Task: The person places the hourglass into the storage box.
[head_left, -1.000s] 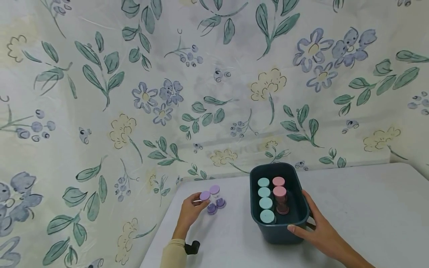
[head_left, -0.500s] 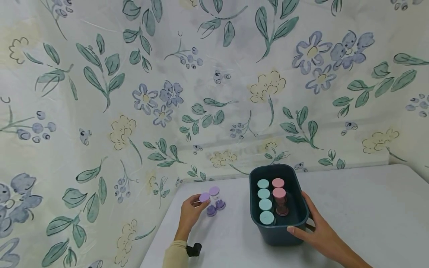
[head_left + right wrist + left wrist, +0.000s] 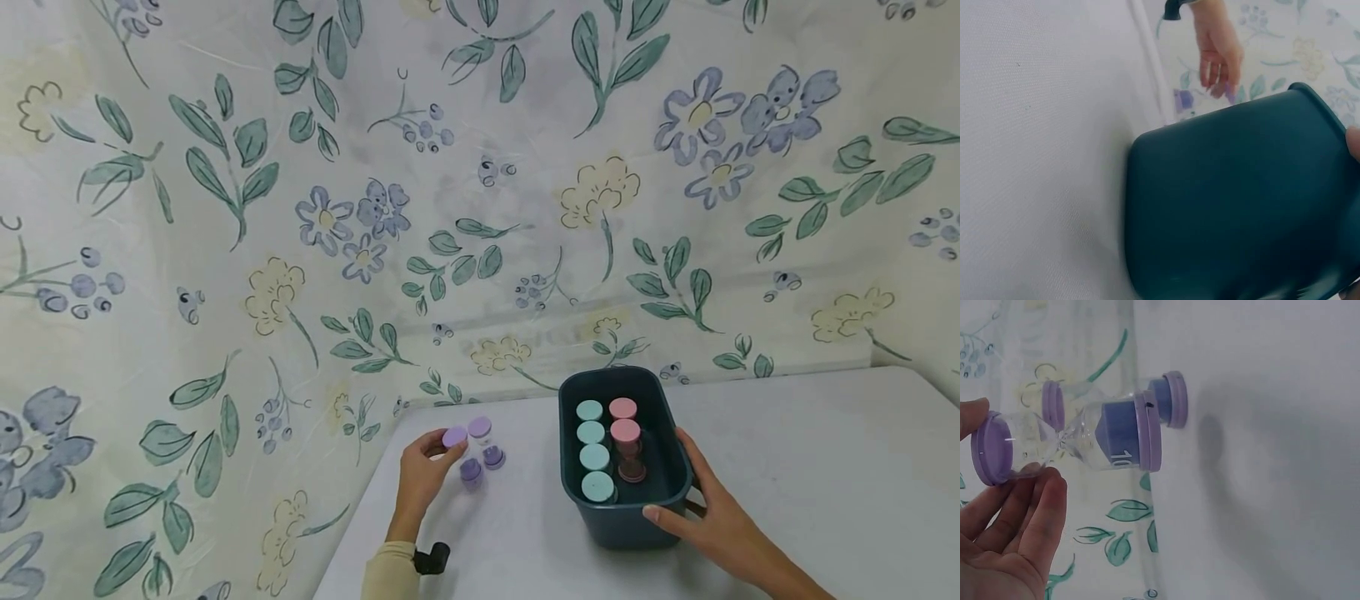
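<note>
My left hand (image 3: pixel 422 478) pinches a purple-capped hourglass (image 3: pixel 1063 445) by its top cap, fingers along the glass. Blue-purple sand lies in its lower bulb, beside a printed 10. Just behind it a second purple-capped hourglass (image 3: pixel 1169 400) stands upright on the white table. My right hand (image 3: pixel 712 510) grips the near right side of a dark teal bin (image 3: pixel 630 529), thumb over the rim. Inside, several mint-capped hourglasses (image 3: pixel 595 457) line the left side, with two pink-capped hourglasses (image 3: pixel 625 431) beside them. The lower parts of the mint ones are mostly hidden.
The white table (image 3: pixel 810 467) extends right of the bin and between the bin and my left hand. A floral cloth (image 3: pixel 450 208) hangs behind the table and along its left side. A black wrist camera (image 3: pixel 432 558) sits on my left wrist.
My left hand has raised the purple-capped hourglass slightly and shifted a little left with it. My right hand stays on the bin.
</note>
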The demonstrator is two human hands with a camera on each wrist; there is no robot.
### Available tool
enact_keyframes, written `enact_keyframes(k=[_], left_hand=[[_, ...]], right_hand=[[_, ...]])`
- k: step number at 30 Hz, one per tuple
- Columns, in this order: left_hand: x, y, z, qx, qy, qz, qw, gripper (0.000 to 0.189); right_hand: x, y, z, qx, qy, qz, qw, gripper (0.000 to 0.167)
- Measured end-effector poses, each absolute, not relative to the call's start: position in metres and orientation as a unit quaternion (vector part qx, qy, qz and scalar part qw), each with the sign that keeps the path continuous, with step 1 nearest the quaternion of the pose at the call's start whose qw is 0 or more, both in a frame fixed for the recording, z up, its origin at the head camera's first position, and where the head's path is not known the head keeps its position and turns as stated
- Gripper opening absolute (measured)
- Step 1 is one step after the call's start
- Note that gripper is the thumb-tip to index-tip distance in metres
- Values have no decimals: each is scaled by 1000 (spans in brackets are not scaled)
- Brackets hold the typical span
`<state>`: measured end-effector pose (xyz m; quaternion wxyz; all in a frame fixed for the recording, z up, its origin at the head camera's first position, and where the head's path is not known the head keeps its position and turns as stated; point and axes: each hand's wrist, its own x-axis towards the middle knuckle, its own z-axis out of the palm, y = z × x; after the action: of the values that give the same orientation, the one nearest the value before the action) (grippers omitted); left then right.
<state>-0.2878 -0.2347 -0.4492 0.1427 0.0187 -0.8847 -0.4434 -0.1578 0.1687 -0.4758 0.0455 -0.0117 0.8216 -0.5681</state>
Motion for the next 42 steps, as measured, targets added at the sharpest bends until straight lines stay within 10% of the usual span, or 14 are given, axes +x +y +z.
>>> enact_keyframes(k=[42], left_hand=[[-262, -166, -362, -157, -811, -546, 140, 39]], right_hand=[[-159, 171, -478, -26, 819, -571, 40, 117]])
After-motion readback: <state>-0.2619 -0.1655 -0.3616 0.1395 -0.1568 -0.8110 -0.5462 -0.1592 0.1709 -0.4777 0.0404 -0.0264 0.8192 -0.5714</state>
